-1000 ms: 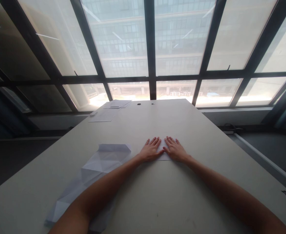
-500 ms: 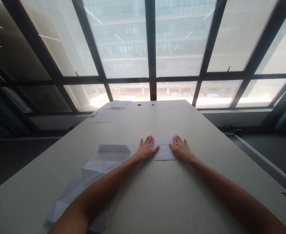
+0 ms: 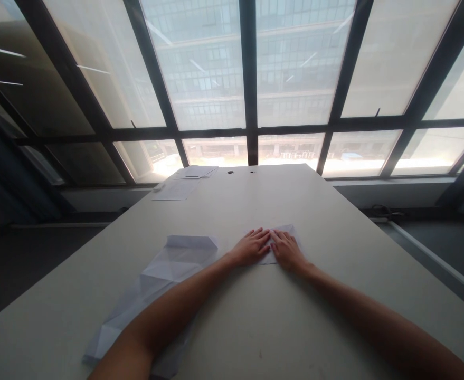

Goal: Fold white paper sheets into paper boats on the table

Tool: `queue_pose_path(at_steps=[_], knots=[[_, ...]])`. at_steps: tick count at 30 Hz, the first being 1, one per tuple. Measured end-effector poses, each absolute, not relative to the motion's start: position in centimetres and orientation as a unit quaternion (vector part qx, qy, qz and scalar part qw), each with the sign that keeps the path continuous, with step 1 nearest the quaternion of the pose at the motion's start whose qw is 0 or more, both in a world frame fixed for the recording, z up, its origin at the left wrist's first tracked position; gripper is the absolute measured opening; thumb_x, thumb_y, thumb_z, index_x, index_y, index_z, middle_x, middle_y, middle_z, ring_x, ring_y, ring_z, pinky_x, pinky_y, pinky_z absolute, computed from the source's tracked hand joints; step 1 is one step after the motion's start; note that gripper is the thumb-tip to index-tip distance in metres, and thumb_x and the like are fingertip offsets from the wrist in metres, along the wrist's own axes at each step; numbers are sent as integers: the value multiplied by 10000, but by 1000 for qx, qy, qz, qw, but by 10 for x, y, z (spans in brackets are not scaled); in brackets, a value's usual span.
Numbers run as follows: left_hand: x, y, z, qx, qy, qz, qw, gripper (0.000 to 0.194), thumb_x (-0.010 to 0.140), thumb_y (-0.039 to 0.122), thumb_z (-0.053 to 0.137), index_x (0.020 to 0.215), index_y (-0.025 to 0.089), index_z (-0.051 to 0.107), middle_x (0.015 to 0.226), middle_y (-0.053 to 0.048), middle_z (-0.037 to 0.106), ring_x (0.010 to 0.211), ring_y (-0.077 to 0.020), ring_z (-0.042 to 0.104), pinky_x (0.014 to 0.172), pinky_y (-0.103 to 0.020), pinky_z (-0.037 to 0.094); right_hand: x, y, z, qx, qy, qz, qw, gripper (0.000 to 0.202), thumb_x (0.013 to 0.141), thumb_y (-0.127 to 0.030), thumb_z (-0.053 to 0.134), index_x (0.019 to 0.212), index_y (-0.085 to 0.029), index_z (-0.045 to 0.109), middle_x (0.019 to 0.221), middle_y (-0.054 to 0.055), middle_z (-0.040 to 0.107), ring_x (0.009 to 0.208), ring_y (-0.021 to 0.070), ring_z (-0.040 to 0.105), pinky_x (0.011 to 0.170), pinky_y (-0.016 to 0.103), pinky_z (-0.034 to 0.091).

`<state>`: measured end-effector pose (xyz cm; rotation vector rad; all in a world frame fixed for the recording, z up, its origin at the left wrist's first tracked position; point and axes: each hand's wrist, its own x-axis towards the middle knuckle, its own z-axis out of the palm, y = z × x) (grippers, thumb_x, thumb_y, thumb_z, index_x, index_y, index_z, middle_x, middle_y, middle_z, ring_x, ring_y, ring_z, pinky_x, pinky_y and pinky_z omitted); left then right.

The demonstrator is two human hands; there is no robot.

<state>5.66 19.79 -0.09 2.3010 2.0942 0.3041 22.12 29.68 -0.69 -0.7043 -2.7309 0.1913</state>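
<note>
Small white folded paper (image 3: 270,258) lies on a pale table (image 3: 232,327), ahead of the wearer and a little right of centre in the head view, mostly covered by two bare hands. Left hand (image 3: 252,248) spread palm-down over its left part, fingers extended and slightly apart, curled around nothing. Right hand (image 3: 287,250) likewise palm-down, fingers stretched forward and angled inward, grasping nothing; a corner of paper shows beyond its knuckles. Fingertips of the two hands come close together near the middle of the sheet; cannot tell whether they touch. Larger creased sheet (image 3: 162,270) to the left, crossed by the left forearm (image 3: 176,306), its folds standing in shallow ridges. Loose papers (image 3: 173,190) overlap at the far left of the tabletop. Round dark hole (image 3: 230,172) near the far edge; tall framed windows (image 3: 208,63) behind.
</note>
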Motion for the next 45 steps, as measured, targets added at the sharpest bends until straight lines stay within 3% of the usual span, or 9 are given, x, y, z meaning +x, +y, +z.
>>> queue_pose_path(at_steps=[6, 11, 24, 31, 35, 39, 42, 45], knots=[[58, 196, 1, 729, 682, 54, 12, 678, 992, 577, 193, 1550, 195, 139, 1594, -79, 188, 1479, -228, 116, 1187, -443, 93, 221, 303, -11, -212, -969, 96, 85, 626, 959, -379, 300, 1512, -86, 271, 1583, 140, 219, 1462, 257, 168, 1166, 438, 124], [58, 197, 1, 717, 695, 46, 22, 748, 965, 641, 171, 1553, 183, 114, 1606, -92, 120, 1486, -240, 47, 1185, -463, 58, 223, 309, -11, -202, -972, 92, 76, 641, 967, -423, 280, 1524, -106, 245, 1588, 136, 196, 1469, 240, 147, 1175, 432, 95], [58, 197, 2, 711, 701, 52, 22, 777, 930, 689, 247, 1539, 210, 193, 1602, -86, 153, 1479, -246, 110, 1182, -435, 91, 221, 336, -20, -322, -941, 85, 66, 663, 973, -479, 254, 1512, -94, 265, 1591, 144, 182, 1468, 259, 134, 1170, 473, 87], [57, 198, 1, 714, 698, 58, 24, 793, 928, 696, 259, 1537, 191, 205, 1597, -105, 165, 1477, -263, 120, 1177, -460, 102, 225, 329, -14, -344, -930, 37, 128, 602, 964, -392, 326, 1460, -52, 360, 1562, 197, 249, 1453, 298, 176, 1158, 497, 95], [57, 197, 3, 721, 690, 60, 26, 812, 917, 720, 258, 1542, 209, 184, 1600, -99, 150, 1479, -266, 101, 1178, -468, 88, 229, 311, 2, -273, -944, -13, 183, 533, 952, -321, 363, 1434, -99, 421, 1572, 141, 256, 1476, 272, 69, 1171, 487, 18], [58, 197, 4, 720, 691, 59, 28, 848, 899, 742, 283, 1545, 203, 173, 1597, -111, 153, 1479, -274, 97, 1177, -473, 78, 229, 300, 11, -236, -946, -42, 217, 543, 929, -283, 409, 1440, -100, 415, 1604, 123, 133, 1480, 258, -44, 1168, 509, -49], [59, 196, 5, 725, 686, 59, 30, 846, 905, 736, 275, 1550, 207, 139, 1597, -110, 151, 1480, -270, 93, 1177, -474, 77, 227, 301, 6, -195, -962, -3, 192, 557, 921, -253, 409, 1450, -81, 395, 1598, 132, 160, 1483, 241, 0, 1182, 471, 4], [59, 195, 7, 735, 675, 64, 33, 838, 912, 725, 275, 1554, 215, 102, 1599, -104, 149, 1481, -263, 89, 1179, -466, 79, 225, 307, -2, -149, -977, 71, 135, 584, 942, -271, 359, 1492, -80, 313, 1579, 129, 237, 1471, 199, 134, 1185, 401, 115]])
